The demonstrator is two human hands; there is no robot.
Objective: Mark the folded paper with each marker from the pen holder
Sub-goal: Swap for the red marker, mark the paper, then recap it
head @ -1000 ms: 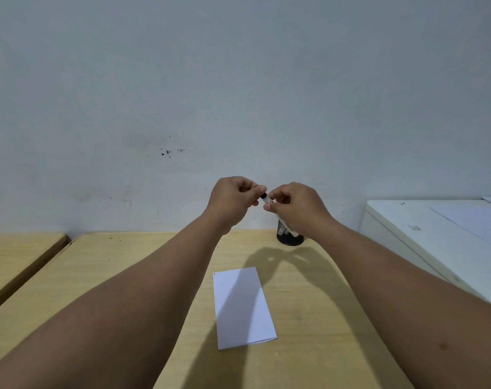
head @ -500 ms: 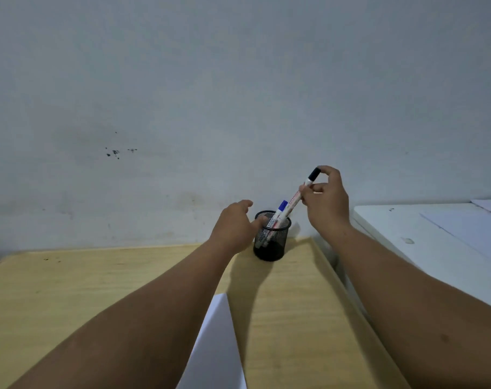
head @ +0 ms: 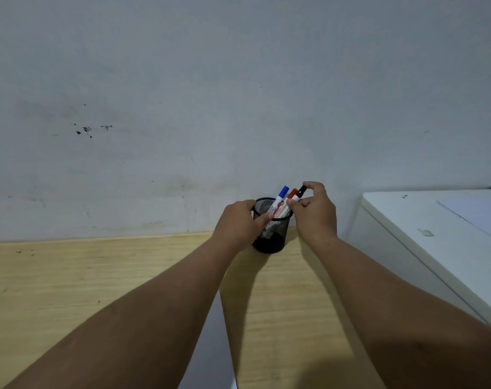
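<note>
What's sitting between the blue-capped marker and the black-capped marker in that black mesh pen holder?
A red-capped marker stands between the blue-capped marker and the black-capped marker, all in the black mesh pen holder. The head view shows this.

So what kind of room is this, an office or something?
Probably a plain study or office corner. A light wooden desk stands against a bare wall, a black mesh pen holder on it holds markers, and a white cabinet sits beside it with paper on top.
</note>
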